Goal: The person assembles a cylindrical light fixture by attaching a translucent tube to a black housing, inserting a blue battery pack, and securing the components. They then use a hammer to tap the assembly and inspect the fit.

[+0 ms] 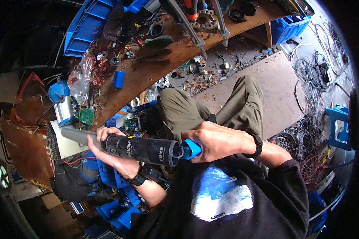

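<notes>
Across my lap lies a black cylindrical tool body (147,150) with printing on its side and a long grey tube (79,135) sticking out of its left end. My left hand (115,157) wraps around the cylinder near that end, the thumb stretched along it. At the cylinder's open right end, my right hand (219,141) is closed on a blue-handled tool (191,149). The working tip of this tool is at the cylinder's rim; I cannot make out whether it reaches inside.
A brown workbench (155,67) curves ahead, holding scraps, copper wire and a blue cylinder (118,79). To the left stands a silver-and-blue motor-like device (64,105) beside a green circuit board (86,115). Cable heaps (283,147) and a blue stool (338,127) lie right.
</notes>
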Demonstrator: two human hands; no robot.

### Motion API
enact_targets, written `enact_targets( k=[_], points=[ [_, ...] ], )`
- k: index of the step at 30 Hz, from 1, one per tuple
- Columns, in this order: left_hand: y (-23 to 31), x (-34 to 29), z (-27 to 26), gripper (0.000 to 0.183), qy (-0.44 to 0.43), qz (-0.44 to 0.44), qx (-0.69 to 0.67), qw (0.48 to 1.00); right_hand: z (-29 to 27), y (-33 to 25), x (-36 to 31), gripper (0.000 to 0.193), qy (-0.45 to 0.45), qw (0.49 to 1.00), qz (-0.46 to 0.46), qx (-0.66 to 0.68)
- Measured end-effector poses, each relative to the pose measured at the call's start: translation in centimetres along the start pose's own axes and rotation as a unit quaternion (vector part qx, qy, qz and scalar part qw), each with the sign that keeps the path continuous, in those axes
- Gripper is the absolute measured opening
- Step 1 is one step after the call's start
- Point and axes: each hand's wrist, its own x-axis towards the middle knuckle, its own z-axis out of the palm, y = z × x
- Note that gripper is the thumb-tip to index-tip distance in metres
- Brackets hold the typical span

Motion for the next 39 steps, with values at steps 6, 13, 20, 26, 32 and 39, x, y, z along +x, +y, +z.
enact_targets(
  k=[6,13,20,26,32,39],
  points=[
    [5.1,4.3,-5.7,0.024,-0.11,0.037,0.178,0.977,0.0,2.6,-2.8,0.031,0.001,0.996,0.038,-0.085],
    [22.9,9.5,-7.9,0.031,0.051,0.272,0.181,0.944,-6.5,9.7,-13.5,0.038,0.163,0.936,0.276,-0.145],
    [15.8,6.3,-8.2,0.029,0.093,0.243,0.161,0.952,-4.0,7.8,-6.7,0.037,0.161,0.981,0.104,0.013],
    [13.7,6.8,-10.7,0.023,0.015,0.126,0.006,0.992,-2.5,6.2,-3.4,0.03,0.145,0.975,0.119,0.119],
    [12.0,6.8,-14.3,0.025,0.02,0.066,-0.148,0.987,-1.8,6.2,-0.8,0.027,0.127,0.975,0.075,0.166],
    [10.8,5.0,-17.4,0.022,0.047,0.073,-0.182,0.979,-0.5,5.7,3.3,0.069,0.153,0.954,0.138,0.218]
  ],
)
